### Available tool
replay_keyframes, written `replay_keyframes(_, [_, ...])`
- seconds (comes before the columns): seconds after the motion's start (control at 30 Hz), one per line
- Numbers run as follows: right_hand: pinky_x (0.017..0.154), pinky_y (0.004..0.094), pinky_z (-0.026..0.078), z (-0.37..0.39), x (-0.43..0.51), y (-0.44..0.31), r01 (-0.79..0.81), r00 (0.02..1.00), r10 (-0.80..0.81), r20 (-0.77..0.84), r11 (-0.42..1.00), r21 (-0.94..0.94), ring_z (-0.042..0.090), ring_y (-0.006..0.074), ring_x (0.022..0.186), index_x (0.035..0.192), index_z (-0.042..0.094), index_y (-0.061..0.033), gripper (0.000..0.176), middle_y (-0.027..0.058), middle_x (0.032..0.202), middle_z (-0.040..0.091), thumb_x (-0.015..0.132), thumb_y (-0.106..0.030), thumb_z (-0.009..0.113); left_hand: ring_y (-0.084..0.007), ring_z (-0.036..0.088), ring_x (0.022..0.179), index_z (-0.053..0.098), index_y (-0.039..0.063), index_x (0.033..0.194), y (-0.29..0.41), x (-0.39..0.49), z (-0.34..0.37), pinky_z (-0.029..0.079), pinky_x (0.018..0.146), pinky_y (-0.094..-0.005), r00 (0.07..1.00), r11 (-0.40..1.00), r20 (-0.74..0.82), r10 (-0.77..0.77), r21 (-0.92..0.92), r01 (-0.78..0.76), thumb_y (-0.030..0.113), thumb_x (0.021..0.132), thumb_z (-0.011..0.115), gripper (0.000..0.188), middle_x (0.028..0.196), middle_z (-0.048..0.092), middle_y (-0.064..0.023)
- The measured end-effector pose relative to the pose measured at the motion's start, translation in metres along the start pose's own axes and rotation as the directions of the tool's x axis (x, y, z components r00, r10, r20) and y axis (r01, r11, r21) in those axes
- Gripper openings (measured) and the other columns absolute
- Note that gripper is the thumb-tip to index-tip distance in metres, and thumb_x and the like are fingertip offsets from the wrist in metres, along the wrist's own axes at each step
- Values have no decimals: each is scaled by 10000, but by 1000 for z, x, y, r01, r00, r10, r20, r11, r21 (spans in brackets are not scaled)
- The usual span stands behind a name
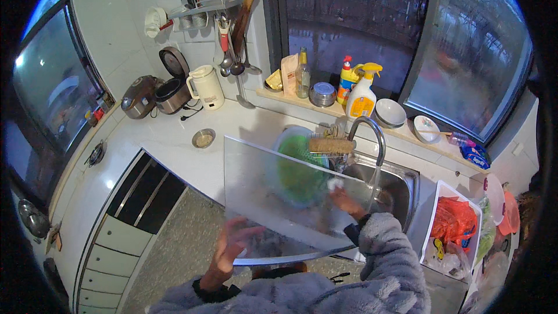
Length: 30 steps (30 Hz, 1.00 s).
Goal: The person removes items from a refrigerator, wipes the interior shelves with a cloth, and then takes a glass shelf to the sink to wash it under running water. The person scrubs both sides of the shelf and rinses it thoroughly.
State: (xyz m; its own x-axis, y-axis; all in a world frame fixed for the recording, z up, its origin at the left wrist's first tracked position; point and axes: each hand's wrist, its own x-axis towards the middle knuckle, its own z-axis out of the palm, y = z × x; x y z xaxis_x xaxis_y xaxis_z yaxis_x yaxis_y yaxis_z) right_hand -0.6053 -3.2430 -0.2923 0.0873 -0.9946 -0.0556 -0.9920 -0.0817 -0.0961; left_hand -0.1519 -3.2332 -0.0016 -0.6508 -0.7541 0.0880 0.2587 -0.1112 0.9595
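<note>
A clear, flat panel (pixel 257 187), its surface clouded, is tilted over the counter's front edge and the near part of a stainless steel sink (pixel 403 183). My left hand (pixel 224 248) grips its lower left edge, with fingers showing through the panel. Over the panel's right part, my right hand (pixel 346 203) holds a small white thing (pixel 335 184), perhaps a sponge or foam; its kind cannot be told. Behind the panel, partly seen through it, sits a round tub with a green inside (pixel 298 148). Water falls from the curved metal faucet (pixel 381 139) beside my right hand.
A brown brush head (pixel 331 145) lies on a wire rack behind the tub. A small metal bowl (pixel 203 138) stands on the counter at left. To the right is a white bin (pixel 429 226) holding plastic bags. Spray bottles (pixel 361 100) and bowls line the sill.
</note>
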Motion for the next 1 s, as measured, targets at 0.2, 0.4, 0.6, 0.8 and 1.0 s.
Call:
replay_keyframes(0.2, [1141, 508, 180, -141, 67, -147, 502, 836, -360, -415, 807, 311, 262, 407, 1383, 1375, 410, -21, 477, 239, 1480, 305, 946, -228, 393, -161, 557, 940, 242, 45, 1405, -1, -1, -9, 440, 815, -270, 998, 997, 50, -43, 63, 39, 198, 924, 517, 575, 1304, 514, -251])
replay_keyframes(0.4, [1142, 511, 163, -254, -8, -256, 565, 823, -519, -231, 785, 254, 134, 460, 1405, 1463, 207, 25, 606, 287, 1515, 154, 1008, -352, 340, -195, 474, 1200, 241, 2, 1406, 15, -5, 0, 401, 939, -303, 991, 991, 25, -128, 46, 127, 179, 928, 500, 571, 1333, 488, -200])
replay_keyframes(0.6, [1091, 623, 193, -306, -34, -307, 589, 807, -495, -320, 639, 495, 126, 497, 1397, 1521, 129, -156, 761, 227, 1556, 59, 929, -506, 453, -216, 508, 1145, 304, -34, 1390, 12, -5, 1, 410, 944, -329, 991, 974, -116, -60, 209, 84, 233, 938, 487, 555, 1276, 527, -164])
replay_keyframes(0.8, [1058, 682, 199, -286, 53, -284, 605, 796, -558, -234, 740, 295, 77, 396, 1443, 1519, 101, -163, 696, 163, 1571, 69, 974, -485, 390, -223, 584, 923, 328, -67, 1325, 12, 3, -12, 431, 858, -346, 997, 948, -71, -34, 313, 54, 438, 952, 404, 632, 1203, 596, -204])
replay_keyframes(1.0, [1063, 665, 207, -228, 120, -220, 418, 907, -320, -273, 765, 490, 141, 286, 1447, 1516, 105, -143, 547, 79, 1569, 154, 1028, -335, 260, -166, 589, 820, 294, -4, 1364, 19, 3, -3, 452, 680, -247, 991, 978, -70, -110, 169, 121, 329, 893, 515, 618, 1239, 555, -284])
